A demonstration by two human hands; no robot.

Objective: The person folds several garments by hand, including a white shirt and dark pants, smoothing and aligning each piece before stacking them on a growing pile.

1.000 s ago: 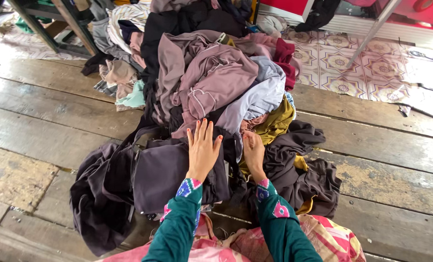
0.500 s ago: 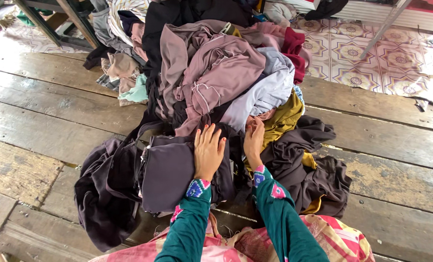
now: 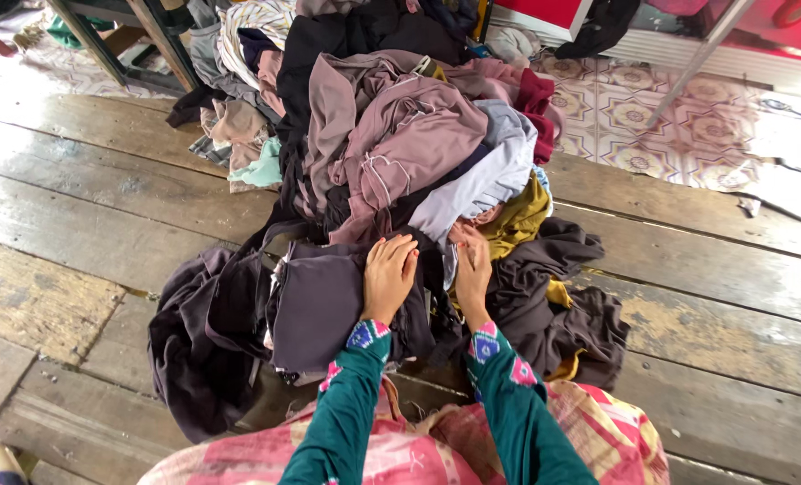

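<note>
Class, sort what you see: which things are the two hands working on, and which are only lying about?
In hand:
left hand resting on the dark purple-grey garment
right hand gripping cloth at the pale lilac garment's lower edge

Lying about:
mauve garment
mustard cloth
maroon cloth
mint cloth
wooden floorboards
patterned tiles

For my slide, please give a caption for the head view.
Both hands, left hand and right hand, press into a pile of clothes on a wooden floor.

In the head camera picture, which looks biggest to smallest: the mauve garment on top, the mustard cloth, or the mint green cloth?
1. Mauve garment, clearly largest.
2. Mustard cloth.
3. Mint green cloth.
The last two look nearly alike, and both are partly buried, so their order is unsure.
</note>
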